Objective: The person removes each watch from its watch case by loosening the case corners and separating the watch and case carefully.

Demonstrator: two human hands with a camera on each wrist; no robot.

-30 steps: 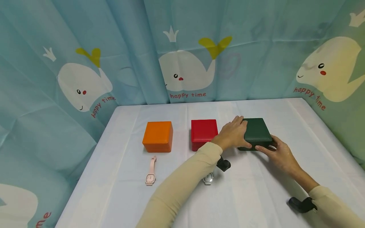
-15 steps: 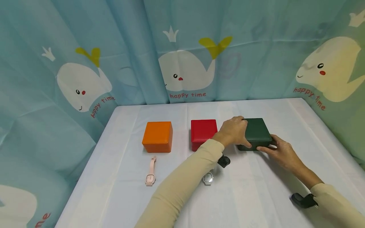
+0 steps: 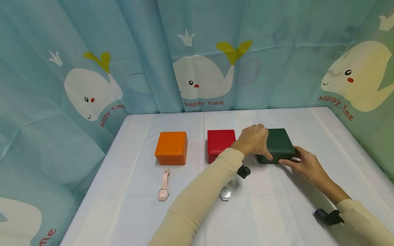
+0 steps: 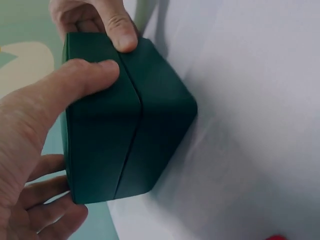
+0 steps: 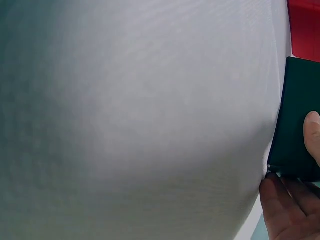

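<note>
- Head view gives us a white cloth-covered table (image 3: 191, 218) with three closed, leather-look boxes in a row: a square orange box (image 3: 171, 148), a square red box (image 3: 220, 144) and a dark green square box (image 3: 278, 145) at the right end.
- We see the left hand (image 3: 254, 141) curled over the green box's left side, thumb on the near face, gripping it.
- We see the right hand (image 3: 303, 164) grasping the same box at its near right corner, thumb on the front.
- Left wrist view shows both thumbs pressed near the seam between lid and base; the lid is closed.
- Nearer us on the cloth lie a slim pink-strapped wristwatch (image 3: 163, 187) below the orange box and a silver-cased wristwatch (image 3: 225, 193), partly hidden by the cream left sleeve (image 3: 197, 201).
</note>
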